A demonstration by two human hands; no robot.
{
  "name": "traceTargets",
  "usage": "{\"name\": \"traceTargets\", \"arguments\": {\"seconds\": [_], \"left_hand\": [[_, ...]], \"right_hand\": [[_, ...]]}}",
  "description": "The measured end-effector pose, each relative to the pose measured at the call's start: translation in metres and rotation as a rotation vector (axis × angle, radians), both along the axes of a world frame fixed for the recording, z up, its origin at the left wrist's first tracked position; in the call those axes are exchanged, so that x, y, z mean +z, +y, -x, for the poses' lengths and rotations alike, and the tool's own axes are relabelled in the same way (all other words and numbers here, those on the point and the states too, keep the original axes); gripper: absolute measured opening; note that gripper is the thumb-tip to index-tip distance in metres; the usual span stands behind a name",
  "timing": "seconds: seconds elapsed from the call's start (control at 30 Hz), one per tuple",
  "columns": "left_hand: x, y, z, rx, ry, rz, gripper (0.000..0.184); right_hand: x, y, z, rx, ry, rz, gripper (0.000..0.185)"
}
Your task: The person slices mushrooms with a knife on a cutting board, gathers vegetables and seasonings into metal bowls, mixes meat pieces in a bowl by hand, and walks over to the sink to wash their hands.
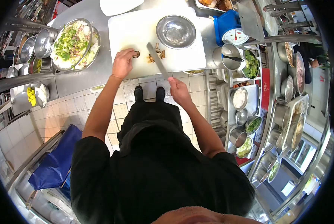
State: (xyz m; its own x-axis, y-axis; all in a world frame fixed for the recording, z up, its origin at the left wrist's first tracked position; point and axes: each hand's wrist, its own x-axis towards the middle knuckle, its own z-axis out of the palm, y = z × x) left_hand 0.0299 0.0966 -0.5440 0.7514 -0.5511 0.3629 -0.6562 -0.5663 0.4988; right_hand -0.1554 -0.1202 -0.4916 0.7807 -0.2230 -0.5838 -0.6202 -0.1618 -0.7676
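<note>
My right hand (180,90) is wrapped round the handle of a knife (158,61), its blade pointing away from me over the white cutting board (124,31). Brown mushroom slices (162,55) lie on the board, partly behind the blade. To their left, the fingertips of my left hand (122,63) are closed on a dark, round mushroom (136,54) at the board's surface. A shiny steel bowl (176,31) stands on the board beyond the slices; from here no food shows inside it.
Bowls heaped with chopped greens (70,44) stand on the steel counter (96,63) to the left. At the right are a blue scale (226,24), a steel pot (226,56) and racks of food containers (245,100). A blue cover (56,160) hangs behind me on the left.
</note>
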Motion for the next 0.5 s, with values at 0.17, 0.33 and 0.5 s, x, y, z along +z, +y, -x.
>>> {"name": "traceTargets", "arguments": {"seconds": [0.17, 0.33, 0.5], "left_hand": [[-0.010, 0.000, -0.002, -0.098, 0.175, 0.062, 0.017], [-0.011, -0.027, 0.011, -0.198, 0.145, 0.055, 0.014], [-0.008, -0.030, 0.003, -0.260, 0.118, -0.007, 0.013]], "right_hand": [[-0.035, 0.002, 0.006, 0.010, -0.108, 0.070, 0.046], [-0.013, 0.003, -0.004, 0.039, -0.144, 0.157, 0.045], [-0.008, 0.015, -0.004, 0.113, -0.145, 0.235, 0.043]]}}
